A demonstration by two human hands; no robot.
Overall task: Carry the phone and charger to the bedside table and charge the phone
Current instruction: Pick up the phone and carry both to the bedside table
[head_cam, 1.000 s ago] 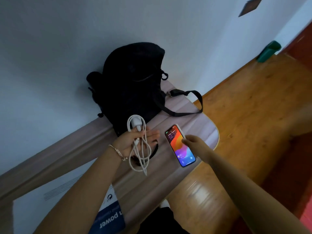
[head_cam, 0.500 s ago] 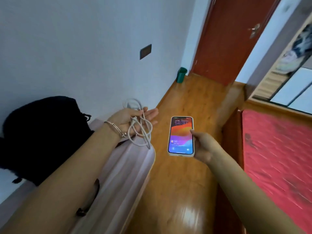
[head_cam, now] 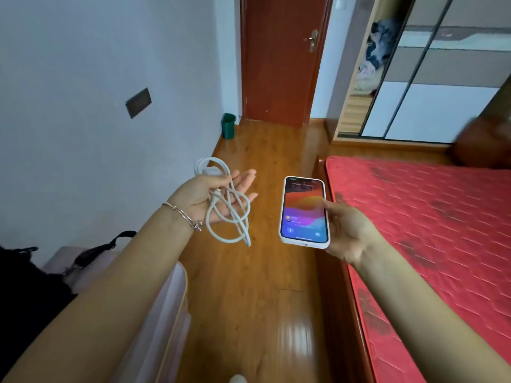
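**Phone and charger held in the air above the floor**

The phone [head_cam: 302, 211] is gripped by the right hand [head_cam: 348, 230] along its right edge, the thumb laid over the rim of the screen and the other fingers hidden beneath. It is held nearly flat with the screen upward, above the wooden floor [head_cam: 249, 286] and just beside the edge of the bed [head_cam: 428, 230]. A white case is seen round it, and the screen is lit with a wallpaper of red, orange, purple and blue; small text at the top cannot be read.

The charger [head_cam: 226, 214] is carried on the left hand [head_cam: 204, 197], which is turned palm up with its fingers [head_cam: 246, 178] stretched out almost straight. The charger is white: a small plug block lies at the far edge of the palm, and the cable is gathered in loose loops that lie across the palm and hang below it. Whether the cable is pinned by the thumb cannot be told. A thin bracelet [head_cam: 182, 217] is worn on the left wrist.

Under the left forearm the rounded end of a pale tabletop [head_cam: 171, 313] is seen, with a black bag [head_cam: 27, 294] on it.
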